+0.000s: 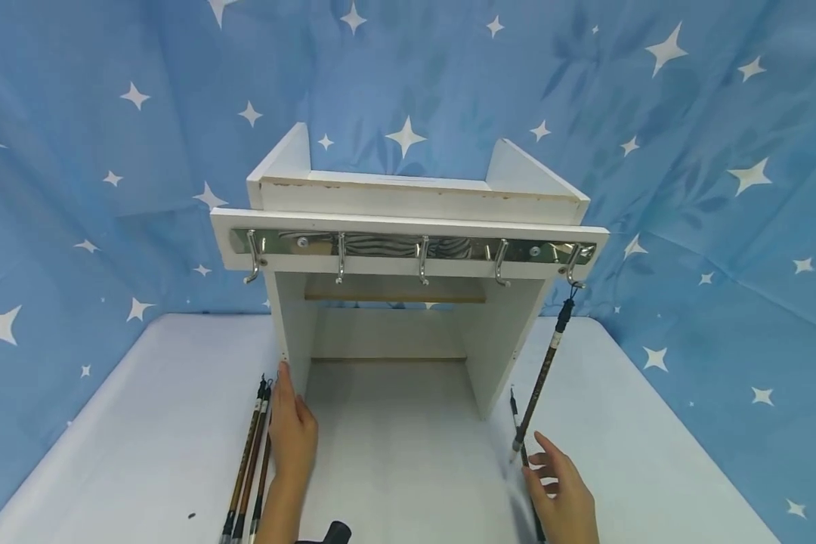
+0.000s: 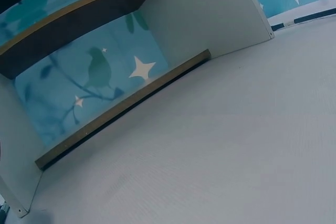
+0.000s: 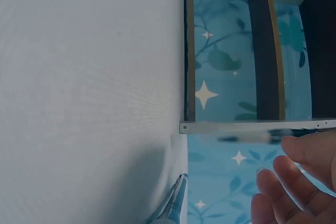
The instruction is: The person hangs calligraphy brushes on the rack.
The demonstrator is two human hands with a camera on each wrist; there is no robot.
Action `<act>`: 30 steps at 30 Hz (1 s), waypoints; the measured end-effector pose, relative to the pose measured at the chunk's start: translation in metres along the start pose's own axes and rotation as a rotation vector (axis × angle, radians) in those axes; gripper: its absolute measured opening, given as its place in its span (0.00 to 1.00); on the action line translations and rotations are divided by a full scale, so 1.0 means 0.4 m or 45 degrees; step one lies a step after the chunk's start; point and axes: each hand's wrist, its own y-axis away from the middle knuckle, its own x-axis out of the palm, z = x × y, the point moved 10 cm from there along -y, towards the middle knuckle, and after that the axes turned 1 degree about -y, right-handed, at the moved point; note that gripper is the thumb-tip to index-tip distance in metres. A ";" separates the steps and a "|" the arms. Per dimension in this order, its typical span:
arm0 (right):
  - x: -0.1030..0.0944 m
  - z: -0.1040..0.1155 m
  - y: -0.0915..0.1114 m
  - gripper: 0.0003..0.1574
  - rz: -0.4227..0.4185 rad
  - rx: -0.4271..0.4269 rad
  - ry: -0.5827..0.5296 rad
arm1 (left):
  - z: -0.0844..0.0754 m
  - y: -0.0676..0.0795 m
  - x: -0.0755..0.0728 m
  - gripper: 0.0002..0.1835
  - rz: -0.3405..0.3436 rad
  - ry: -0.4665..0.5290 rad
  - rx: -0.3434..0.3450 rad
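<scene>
A calligraphy brush (image 1: pixel 542 372) hangs by its loop from the rightmost metal hook (image 1: pixel 574 266), its lower end slanting down and left. Just beside that lower end is my right hand (image 1: pixel 563 491), fingers loosely bent and apart from the handle. In the right wrist view, the blurred brush (image 3: pixel 247 138) passes by the thumb of the right hand (image 3: pixel 294 182). My left hand (image 1: pixel 294 434) rests with straight fingers against the front edge of the left side panel of a white shelf unit (image 1: pixel 408 205). The left wrist view shows no hand.
Three more brushes (image 1: pixel 248 457) lie on the white table (image 1: pixel 197 393) beside my left forearm. Another brush (image 1: pixel 514 408) lies right of the shelf, partly behind the hanging one. The other hooks (image 1: pixel 423 261) bear nothing. A blue star-patterned cloth (image 1: pixel 721 227) hangs behind.
</scene>
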 end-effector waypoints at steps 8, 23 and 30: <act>0.020 -0.019 -0.005 0.34 0.117 0.049 0.015 | -0.017 -0.011 0.005 0.38 -0.019 0.040 0.085; 0.111 -0.097 0.018 0.47 0.643 0.243 0.268 | -0.009 -0.005 0.000 0.36 0.017 0.032 0.043; 0.131 -0.125 0.039 0.51 0.745 0.322 0.371 | -0.008 0.003 -0.003 0.38 -0.001 0.033 0.072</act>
